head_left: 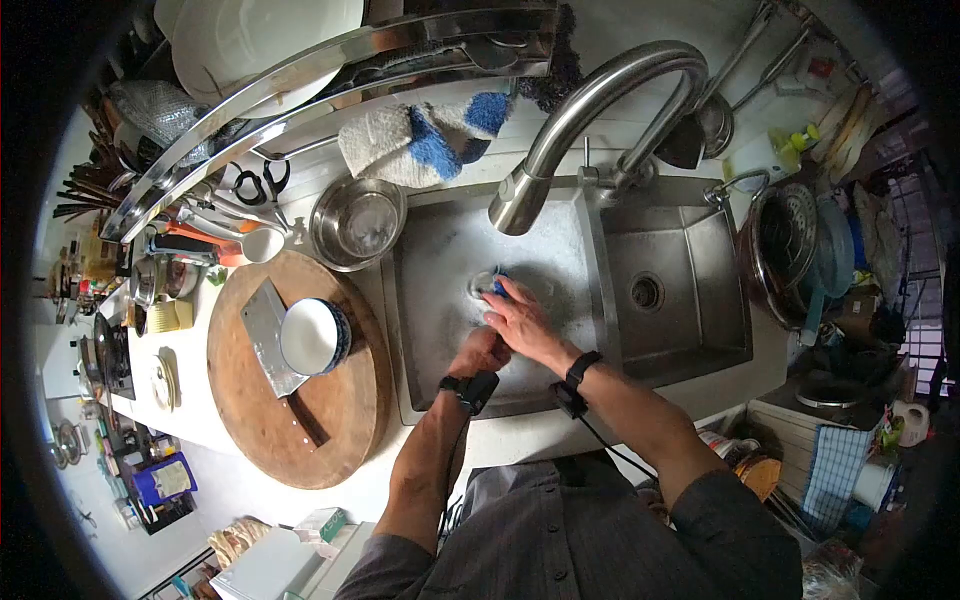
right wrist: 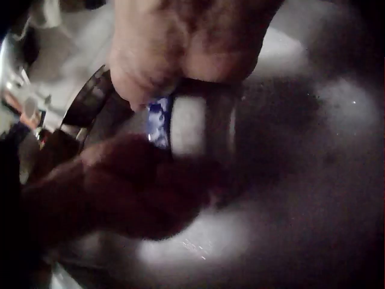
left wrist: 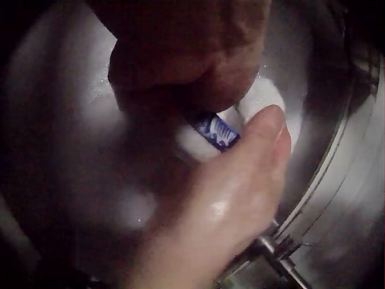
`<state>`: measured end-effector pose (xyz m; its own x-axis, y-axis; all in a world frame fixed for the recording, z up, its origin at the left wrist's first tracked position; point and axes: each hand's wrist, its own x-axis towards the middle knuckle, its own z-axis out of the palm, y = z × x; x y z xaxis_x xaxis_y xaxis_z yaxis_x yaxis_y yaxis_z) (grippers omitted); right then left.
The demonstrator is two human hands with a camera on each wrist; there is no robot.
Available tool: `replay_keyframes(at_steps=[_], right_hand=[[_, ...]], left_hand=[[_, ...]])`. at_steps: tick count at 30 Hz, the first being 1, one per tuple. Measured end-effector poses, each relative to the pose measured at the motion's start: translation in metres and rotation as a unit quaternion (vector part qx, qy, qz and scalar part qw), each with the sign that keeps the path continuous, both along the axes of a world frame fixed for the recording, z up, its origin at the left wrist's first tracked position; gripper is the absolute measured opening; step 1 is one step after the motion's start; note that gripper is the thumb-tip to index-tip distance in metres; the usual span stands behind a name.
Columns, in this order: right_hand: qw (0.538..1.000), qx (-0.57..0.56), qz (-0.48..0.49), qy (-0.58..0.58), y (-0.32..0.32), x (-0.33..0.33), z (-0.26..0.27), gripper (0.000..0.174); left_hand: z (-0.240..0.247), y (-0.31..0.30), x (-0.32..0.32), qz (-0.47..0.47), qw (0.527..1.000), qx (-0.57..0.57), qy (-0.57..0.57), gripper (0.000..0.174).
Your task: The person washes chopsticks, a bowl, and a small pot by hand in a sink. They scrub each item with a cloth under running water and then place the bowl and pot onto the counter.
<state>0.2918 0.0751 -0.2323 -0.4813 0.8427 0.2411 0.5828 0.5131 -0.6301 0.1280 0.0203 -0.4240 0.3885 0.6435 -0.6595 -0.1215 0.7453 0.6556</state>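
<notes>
Over the soapy water in the large sink basin (head_left: 425, 385), both hands hold a small bowl (right wrist: 159, 123) with a blue-and-white pattern. The left hand (head_left: 485, 350) grips it from the near side, its fingers partly hidden below. The right hand (head_left: 527, 325) lies across it from the right, fingers at the patterned side. In the left wrist view, the blue band shows between the two hands, with white around it. Much of the bowl is covered by the hands.
A steel faucet (head_left: 525, 190) arches over the basin; a second basin (head_left: 680, 285) adjoins it. On the left, a round cutting board (head_left: 240, 420) bears a cleaver (head_left: 262, 330) and another bowl (head_left: 312, 337). A metal bowl (head_left: 357, 222) stands behind, near a cloth (head_left: 385, 145).
</notes>
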Motion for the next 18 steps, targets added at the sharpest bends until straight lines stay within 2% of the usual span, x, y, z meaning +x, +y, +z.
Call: replay_keyframes(at_steps=[1,2,3,4,5,6,7,8,9,10,11,13,14,15,16,17,18], right_hand=[[1.000,0.000,-0.001,0.000,0.013,0.001,-0.004,0.038],[0.982,-0.182,-0.002,-0.052,0.029,0.004,-0.010,0.041],[0.928,-0.359,-0.003,-0.102,0.039,0.009,-0.013,0.044],[0.878,-0.475,-0.061,0.026,0.044,0.016,-0.012,0.043],[0.861,-0.478,-0.086,0.149,0.040,0.026,-0.042,0.041],[0.858,-0.475,-0.026,0.193,0.039,0.047,-0.073,0.042],[0.849,-0.472,0.036,0.234,0.038,0.063,-0.094,0.043],[0.849,-0.473,0.037,0.233,0.035,0.064,-0.087,0.043],[0.830,-0.522,-0.026,0.194,0.033,0.064,-0.069,0.043],[0.805,-0.566,-0.089,0.154,0.032,0.065,-0.054,0.044],[0.805,-0.566,-0.090,0.154,0.031,0.063,-0.042,0.044],[0.788,-0.600,-0.137,0.036,0.031,0.057,-0.026,0.045],[0.788,-0.599,-0.137,0.037,0.030,0.054,-0.024,0.045],[0.800,-0.589,-0.103,-0.044,0.029,0.052,-0.023,0.036],[0.806,-0.574,-0.068,-0.126,0.028,0.052,-0.022,0.032],[0.807,-0.573,-0.070,-0.126,0.026,0.053,-0.039,0.032],[0.860,-0.454,-0.028,-0.231,0.021,0.054,-0.073,0.029]], left_hand=[[0.012,-0.001,0.003,-0.022,0.998,-0.053,-0.027,0.010],[0.028,-0.001,0.007,-0.024,0.998,-0.053,-0.027,0.010],[0.048,-0.004,0.011,-0.046,0.997,0.061,0.020,0.010],[0.066,-0.006,0.016,-0.067,0.980,0.174,0.067,0.011],[0.075,-0.005,0.022,-0.086,0.947,0.287,0.113,0.015],[0.073,-0.006,0.034,0.008,0.912,0.408,0.044,0.029],[0.087,-0.004,0.032,0.009,0.912,0.408,0.044,0.029],[0.114,-0.001,0.030,0.043,0.971,0.228,0.063,0.035],[0.130,0.003,0.028,0.074,0.993,0.041,0.079,0.041],[0.115,0.006,0.029,0.051,0.987,0.042,0.149,0.048],[0.116,0.007,0.031,0.051,0.987,0.042,0.149,0.048],[0.120,0.012,0.033,-0.004,0.939,0.055,0.340,0.040],[0.114,0.010,0.032,-0.005,0.939,0.056,0.340,0.040],[0.102,0.007,0.030,-0.029,0.877,0.177,0.445,0.038],[0.089,0.005,0.028,-0.052,0.790,0.292,0.537,0.038],[0.080,0.007,0.028,-0.051,0.790,0.294,0.536,0.038],[0.073,0.008,0.029,-0.071,0.784,0.285,0.547,0.035]])
